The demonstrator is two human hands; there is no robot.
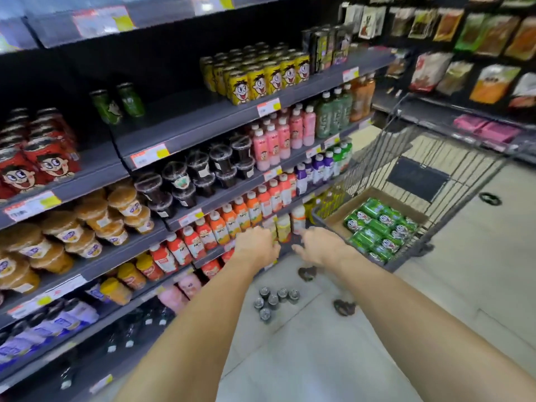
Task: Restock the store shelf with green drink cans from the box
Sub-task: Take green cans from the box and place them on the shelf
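Several green drink cans (377, 230) lie in an open cardboard box (333, 217) inside a wire shopping cart (420, 158) at right. Two green cans (117, 103) stand at the back of a mostly bare stretch of the grey shelf (188, 126), between red and yellow cans. Both my arms stretch forward, low in front of the shelving. My left hand (255, 245) hovers in front of the juice bottles, its fingers bent loosely down with nothing in them. My right hand (319, 246) is spread with relaxed fingers, just left of the cart's near corner, and holds nothing.
Several dark cans (274, 300) stand on the floor below my hands, beside two sandalled feet (307, 272). Yellow cans (261, 74) and red cans (34, 152) flank the gap. Bottle rows fill the lower shelves. Snack bags (464, 53) hang on the right rack.
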